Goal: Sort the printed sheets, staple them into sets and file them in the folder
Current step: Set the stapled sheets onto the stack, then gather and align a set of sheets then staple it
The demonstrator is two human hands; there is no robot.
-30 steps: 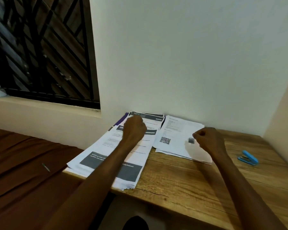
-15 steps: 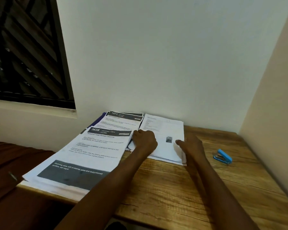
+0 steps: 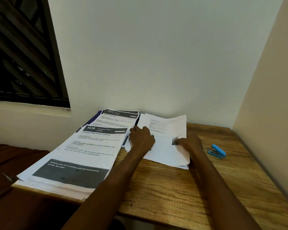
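Two hands worked on the smaller pile of printed sheets [image 3: 166, 146], which lay on the wooden table [image 3: 181, 188] at about 12 o'clock from the person, against the wall. The left hand [image 3: 142, 138] rested on the pile's left part with its fingers bent down onto the paper; whether it gripped a sheet or only pressed could not be told. The right hand [image 3: 190, 141] sat at the pile's right side, its fingers curled at the top sheet beside a small dark printed patch, seemingly pinching the paper, and the sheet's far half stood lifted along a crease. At 10 o'clock from the hands lay a larger stack of sheets [image 3: 80, 155], its top page headed "3638 Dressing Table", its near end hanging past the table's left edge. Beyond that stack, at roughly 11 o'clock, another set headed "1573" [image 3: 118, 120] lay on something dark blue [image 3: 96, 117], possibly the folder, though only a corner of it showed. A blue stapler [image 3: 216, 151] lay on the table at 3 o'clock from the right hand, near it but not touching. A barred window [image 3: 23, 50] filled the upper left.
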